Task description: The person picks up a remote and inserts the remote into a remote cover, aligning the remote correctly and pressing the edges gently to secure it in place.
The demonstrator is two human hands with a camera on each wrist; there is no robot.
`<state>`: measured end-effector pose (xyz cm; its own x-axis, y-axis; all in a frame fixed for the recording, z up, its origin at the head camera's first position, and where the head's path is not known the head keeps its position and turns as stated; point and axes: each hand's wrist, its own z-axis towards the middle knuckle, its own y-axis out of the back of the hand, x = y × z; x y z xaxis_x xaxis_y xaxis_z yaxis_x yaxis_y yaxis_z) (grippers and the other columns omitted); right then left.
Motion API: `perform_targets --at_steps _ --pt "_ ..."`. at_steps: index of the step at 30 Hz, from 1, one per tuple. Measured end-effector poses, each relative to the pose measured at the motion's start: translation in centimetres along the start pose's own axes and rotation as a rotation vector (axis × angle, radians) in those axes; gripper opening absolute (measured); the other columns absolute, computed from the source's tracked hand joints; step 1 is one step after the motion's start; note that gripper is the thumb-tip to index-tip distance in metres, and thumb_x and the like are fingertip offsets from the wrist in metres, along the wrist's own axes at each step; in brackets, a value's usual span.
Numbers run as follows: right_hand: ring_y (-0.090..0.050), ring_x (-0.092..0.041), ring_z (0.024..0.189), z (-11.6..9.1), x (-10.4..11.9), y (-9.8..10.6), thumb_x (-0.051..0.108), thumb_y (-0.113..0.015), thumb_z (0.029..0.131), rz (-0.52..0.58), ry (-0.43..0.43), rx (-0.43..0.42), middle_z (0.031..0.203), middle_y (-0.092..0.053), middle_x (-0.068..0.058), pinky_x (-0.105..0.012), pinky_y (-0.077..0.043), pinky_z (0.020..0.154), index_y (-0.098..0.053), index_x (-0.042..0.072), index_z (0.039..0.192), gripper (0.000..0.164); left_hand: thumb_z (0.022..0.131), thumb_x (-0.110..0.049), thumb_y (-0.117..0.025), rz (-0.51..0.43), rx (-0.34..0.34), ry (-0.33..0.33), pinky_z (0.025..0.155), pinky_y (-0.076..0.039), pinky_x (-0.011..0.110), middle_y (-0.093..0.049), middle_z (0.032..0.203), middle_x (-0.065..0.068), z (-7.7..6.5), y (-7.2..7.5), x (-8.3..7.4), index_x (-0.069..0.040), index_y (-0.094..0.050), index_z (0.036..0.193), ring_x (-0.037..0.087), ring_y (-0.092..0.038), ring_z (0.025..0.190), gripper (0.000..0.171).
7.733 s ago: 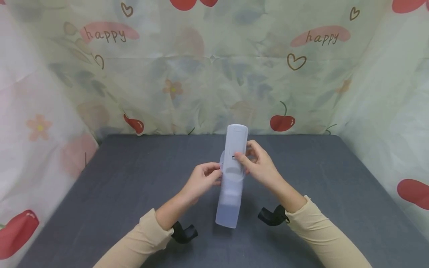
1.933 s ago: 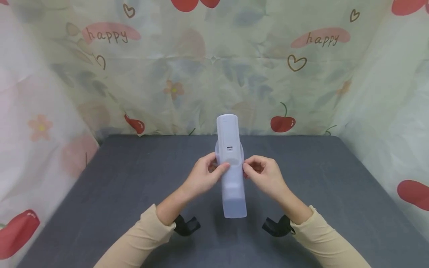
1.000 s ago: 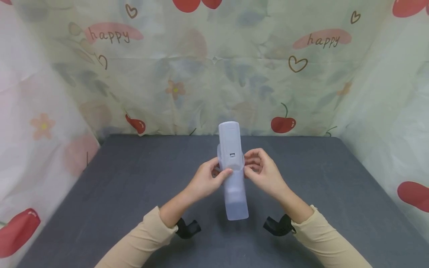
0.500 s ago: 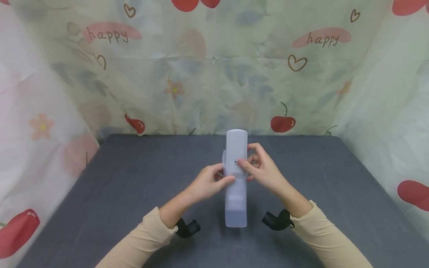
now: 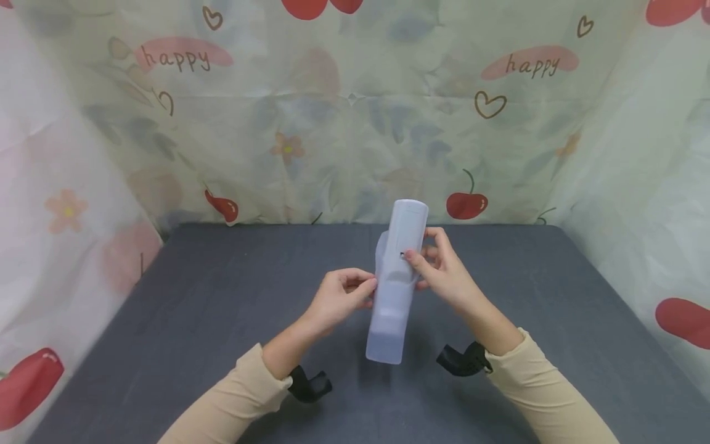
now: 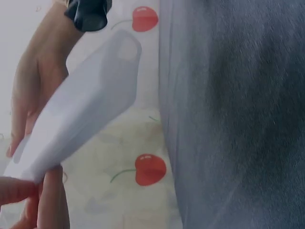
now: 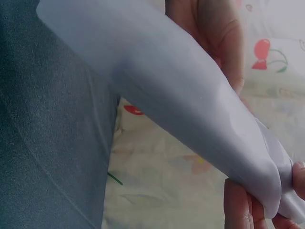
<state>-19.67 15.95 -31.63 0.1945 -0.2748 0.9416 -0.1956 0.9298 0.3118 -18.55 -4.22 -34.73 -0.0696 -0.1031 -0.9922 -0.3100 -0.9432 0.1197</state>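
White device [image 5: 395, 293]: centre of the head frame, just right of the middle, held above the dark table [image 5: 211, 320]; long axis tilted, upper end leaning right. Small dark port [image 5: 402, 254] on its near face. Right hand [image 5: 448, 276]: grips right side, thumb on the face beside the port, fingers curled round the far side. Left hand [image 5: 337, 298]: thumb and fingers narrow, pinching the left edge. Printed cloth [image 5: 355, 142] fills the upper frame.
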Motion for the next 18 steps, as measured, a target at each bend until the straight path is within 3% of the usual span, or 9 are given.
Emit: perform_targets --at_steps 6,14,18 --pt "-0.061 -0.020 0.092 0.16 0.06 -0.19 0.026 -0.051 0.097 0.015 -0.009 0.049 0.118 -0.054 -0.027 -0.038 -0.056 0.069 -0.022 0.011 0.132 0.048 0.091 -0.007 -0.057 -0.035 -0.116 -0.017 0.064 -0.055 0.024 -0.067 0.092 0.022 -0.24 -0.59 -0.30 0.008 -0.066 0.102 0.004 -0.061 0.069 0.020" --pt "-0.061 -0.025 0.095 0.22 -0.13 -0.66 0.025 -0.051 0.097 0.023 -0.006 0.055 0.124 -0.053 -0.027 -0.040 -0.056 0.069 -0.022 0.009 0.131 0.048 0.091 -0.005 -0.057 -0.032 -0.184 -0.022 0.064 -0.056 0.027 -0.067 0.091 0.021 -0.26 -0.83 -0.50 0.008 -0.066 0.100 0.005 -0.061 0.069 0.018" --pt "-0.062 -0.028 0.097 0.11 -0.19 -0.94 0.026 -0.052 0.096 0.017 -0.010 0.032 0.124 -0.054 -0.025 -0.041 -0.056 0.070 -0.023 0.013 0.131 0.048 0.091 -0.006 -0.057 -0.024 -0.177 -0.004 0.067 -0.056 0.029 -0.067 0.094 0.021 -0.15 -0.76 -0.55 0.007 -0.066 0.102 0.007 -0.062 0.073 0.019"
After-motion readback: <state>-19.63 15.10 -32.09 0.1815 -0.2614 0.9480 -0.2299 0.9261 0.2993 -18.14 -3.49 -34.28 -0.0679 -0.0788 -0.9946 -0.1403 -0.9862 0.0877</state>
